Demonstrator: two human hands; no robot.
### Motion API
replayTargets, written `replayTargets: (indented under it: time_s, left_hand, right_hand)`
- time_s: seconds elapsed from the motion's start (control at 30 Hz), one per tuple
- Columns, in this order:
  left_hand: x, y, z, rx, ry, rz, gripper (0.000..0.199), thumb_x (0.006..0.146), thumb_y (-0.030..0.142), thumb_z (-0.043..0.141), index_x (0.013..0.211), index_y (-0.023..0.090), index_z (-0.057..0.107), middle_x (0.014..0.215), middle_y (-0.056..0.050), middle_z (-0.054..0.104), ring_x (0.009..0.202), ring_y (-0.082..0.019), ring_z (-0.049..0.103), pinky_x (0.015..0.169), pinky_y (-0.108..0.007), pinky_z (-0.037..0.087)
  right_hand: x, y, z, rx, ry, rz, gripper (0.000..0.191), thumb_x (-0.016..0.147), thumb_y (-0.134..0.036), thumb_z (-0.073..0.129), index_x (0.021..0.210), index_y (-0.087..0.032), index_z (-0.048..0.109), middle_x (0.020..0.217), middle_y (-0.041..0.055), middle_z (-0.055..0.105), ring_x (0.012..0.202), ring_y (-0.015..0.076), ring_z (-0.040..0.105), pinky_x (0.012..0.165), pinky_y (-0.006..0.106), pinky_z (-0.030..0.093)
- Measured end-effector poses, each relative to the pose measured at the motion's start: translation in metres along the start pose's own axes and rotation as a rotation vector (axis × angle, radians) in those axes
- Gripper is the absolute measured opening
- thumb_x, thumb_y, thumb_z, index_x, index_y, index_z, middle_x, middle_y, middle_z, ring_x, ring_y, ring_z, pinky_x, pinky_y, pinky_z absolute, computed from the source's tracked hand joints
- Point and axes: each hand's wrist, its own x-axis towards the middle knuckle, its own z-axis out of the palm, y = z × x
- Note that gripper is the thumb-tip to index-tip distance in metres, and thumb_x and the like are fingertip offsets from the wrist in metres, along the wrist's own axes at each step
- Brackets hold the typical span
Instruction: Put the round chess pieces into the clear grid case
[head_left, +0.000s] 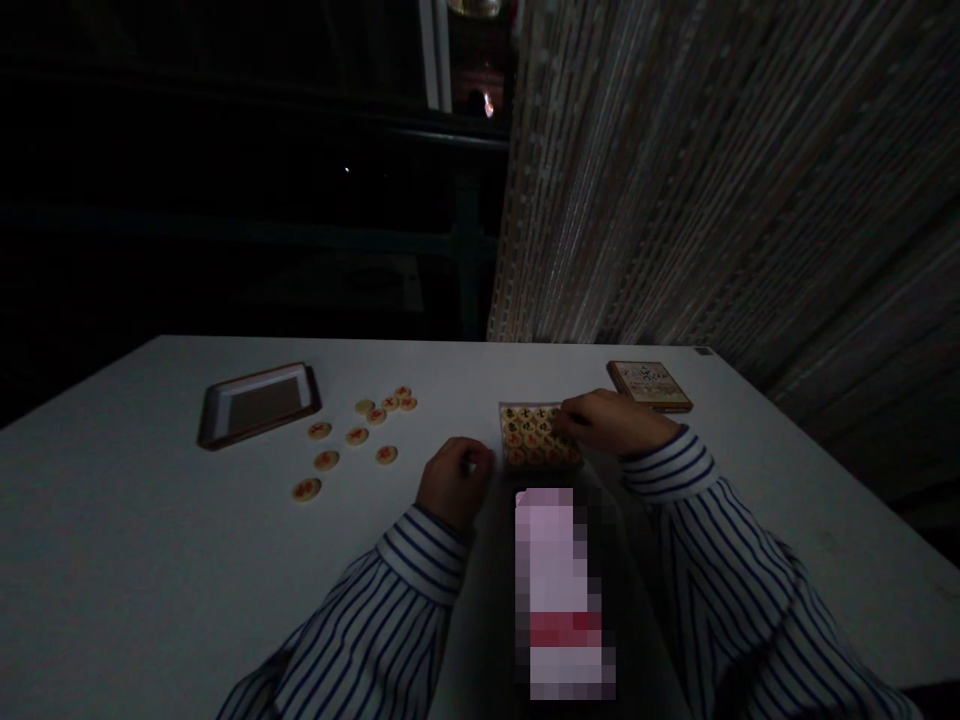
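Observation:
Round xiangqi pieces with black and red characters stand in rows in a clear tray (pixel 541 453) near the middle of the table. My right hand (pixel 604 420) is over the tray's right side, its fingers bent down at the pieces; what lies under the fingertips is hidden. Just left of the tray, my left hand (pixel 454 480) is curled with thumb and fingertips together; anything between them is too dark to make out. Several loose pieces (pixel 357 436) with red characters lie scattered farther left.
An open, shallow box part (pixel 262 402) lies at the back left of the white table (pixel 180 560). A printed box lid (pixel 651 385) is at the back right. A pixelated, lit object (pixel 555 580) shows between my forearms. A bead curtain (pixel 637 170) hangs behind.

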Motion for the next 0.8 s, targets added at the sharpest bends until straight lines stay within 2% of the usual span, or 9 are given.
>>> replayTargets:
  time_s: [0.17,0.4,0.57,0.7,0.8]
  left_hand:
    - [-0.001,0.002,0.000,-0.046,-0.032,-0.058,0.016,0.072,0.030,0.048,0.071,0.017,0.057,0.068,-0.002,0.062,0.063,-0.013,0.056,0.059,-0.026,0.045]
    - [0.000,0.003,-0.002,-0.095,-0.079,-0.069,0.022,0.076,0.032,0.044,0.075,0.016,0.059,0.074,-0.004,0.064,0.070,-0.015,0.058,0.067,-0.028,0.045]
    - [0.001,0.002,-0.003,-0.094,-0.057,-0.054,0.024,0.076,0.034,0.045,0.079,0.016,0.061,0.081,-0.005,0.066,0.075,-0.016,0.060,0.071,-0.029,0.046]
    - [0.001,0.005,-0.004,-0.082,-0.055,-0.044,0.028,0.076,0.035,0.043,0.082,0.016,0.062,0.085,-0.006,0.066,0.080,-0.017,0.059,0.075,-0.031,0.045]
    - [0.000,0.006,-0.004,-0.091,-0.099,-0.052,0.030,0.076,0.038,0.041,0.083,0.016,0.061,0.083,-0.006,0.066,0.079,-0.017,0.059,0.074,-0.030,0.045]
  right_hand:
    - [-0.006,0.007,-0.004,0.002,0.003,0.006,0.025,0.080,-0.032,0.040,0.084,-0.020,0.062,0.081,0.0048,0.064,0.073,0.0148,0.057,0.062,0.023,0.037]
    - [-0.012,0.005,-0.013,0.000,0.008,-0.001,0.026,0.081,-0.031,0.038,0.082,-0.019,0.061,0.080,0.0054,0.064,0.072,0.0148,0.057,0.062,0.023,0.037]
    - [-0.016,-0.001,-0.014,0.028,0.079,-0.023,0.024,0.082,-0.030,0.039,0.085,-0.019,0.060,0.082,0.0046,0.064,0.075,0.0150,0.057,0.065,0.024,0.036]
    - [-0.021,-0.014,-0.008,0.030,0.171,-0.048,0.022,0.082,-0.026,0.039,0.088,-0.018,0.059,0.085,0.0046,0.064,0.078,0.0144,0.056,0.067,0.023,0.035]
    - [-0.026,-0.025,0.008,-0.012,0.227,-0.065,0.021,0.082,-0.025,0.040,0.084,-0.016,0.059,0.083,0.0051,0.064,0.075,0.0138,0.055,0.066,0.024,0.033]
